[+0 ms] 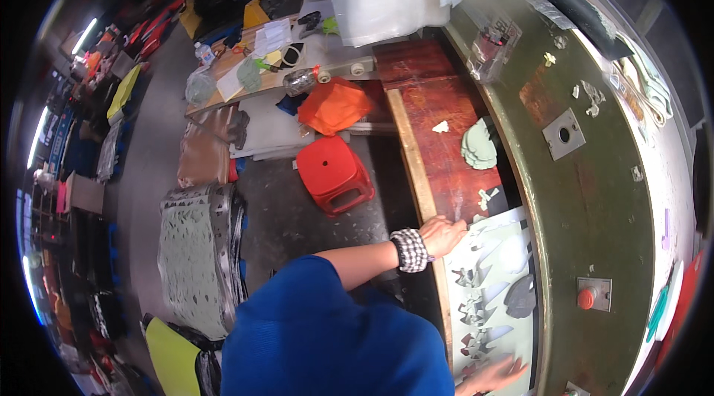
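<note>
My left hand [442, 237], with a black-and-white checked band at the wrist, is closed at the far left corner of a pale green sheet [487, 256]. Cut-out holes run along this sheet, which lies on the reddish-brown board [440, 150]. Lower down, my right hand [494, 377] is over the near part of the sheet, fingers stretched out and holding nothing. A dark grey cut piece [520, 296] rests at the sheet's right side. Beyond my left hand sit a stack of pale green cut pieces [479, 146] and small scraps [487, 198].
The green machine beam [587, 210], with a red button [587, 298], runs along the right. A wooden strip [410, 150] edges the board. To the left stand a red stool [335, 173] and a stack of cut sheets [195, 262]. An orange bag [335, 104] lies farther back.
</note>
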Motion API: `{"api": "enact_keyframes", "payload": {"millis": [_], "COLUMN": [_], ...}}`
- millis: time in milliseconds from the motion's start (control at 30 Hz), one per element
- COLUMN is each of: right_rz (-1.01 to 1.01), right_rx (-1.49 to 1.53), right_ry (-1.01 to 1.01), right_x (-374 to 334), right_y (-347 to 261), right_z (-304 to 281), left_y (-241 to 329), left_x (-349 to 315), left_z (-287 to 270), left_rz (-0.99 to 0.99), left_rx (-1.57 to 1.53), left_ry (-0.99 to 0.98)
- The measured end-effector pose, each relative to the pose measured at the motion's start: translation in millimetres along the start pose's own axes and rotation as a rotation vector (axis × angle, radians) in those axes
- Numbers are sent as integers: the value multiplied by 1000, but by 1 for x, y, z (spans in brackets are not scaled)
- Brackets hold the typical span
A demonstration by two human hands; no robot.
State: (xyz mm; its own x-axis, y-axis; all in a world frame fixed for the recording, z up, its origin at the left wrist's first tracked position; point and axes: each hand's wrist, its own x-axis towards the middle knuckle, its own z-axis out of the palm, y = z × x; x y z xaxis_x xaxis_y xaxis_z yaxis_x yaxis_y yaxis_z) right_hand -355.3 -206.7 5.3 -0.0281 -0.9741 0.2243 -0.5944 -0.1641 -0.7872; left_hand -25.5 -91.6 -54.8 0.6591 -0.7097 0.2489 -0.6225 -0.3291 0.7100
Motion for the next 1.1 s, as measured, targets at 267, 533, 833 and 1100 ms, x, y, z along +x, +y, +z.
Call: {"api": "enact_keyframes", "payload": {"millis": [267,533,833,1100], "right_rz": [-380,275,282,435], "right_rx": [-150,950,1295,1659], "right_ry": [-220,-209,-221,-129], "right_x": [-37,-74,-81,-75], "right_y": [-52,-41,-31,-19], "right_z": [97,57,44,37], "left_y": [17,45,145,123], "left_x": [5,-12,-32,-18], "left_z": [-50,-38,10,14], "left_rz": [-151,-365,185,112], "left_rx": [-493,-722,-473,-299], "left_ry": [111,-386,-607,-759]}}
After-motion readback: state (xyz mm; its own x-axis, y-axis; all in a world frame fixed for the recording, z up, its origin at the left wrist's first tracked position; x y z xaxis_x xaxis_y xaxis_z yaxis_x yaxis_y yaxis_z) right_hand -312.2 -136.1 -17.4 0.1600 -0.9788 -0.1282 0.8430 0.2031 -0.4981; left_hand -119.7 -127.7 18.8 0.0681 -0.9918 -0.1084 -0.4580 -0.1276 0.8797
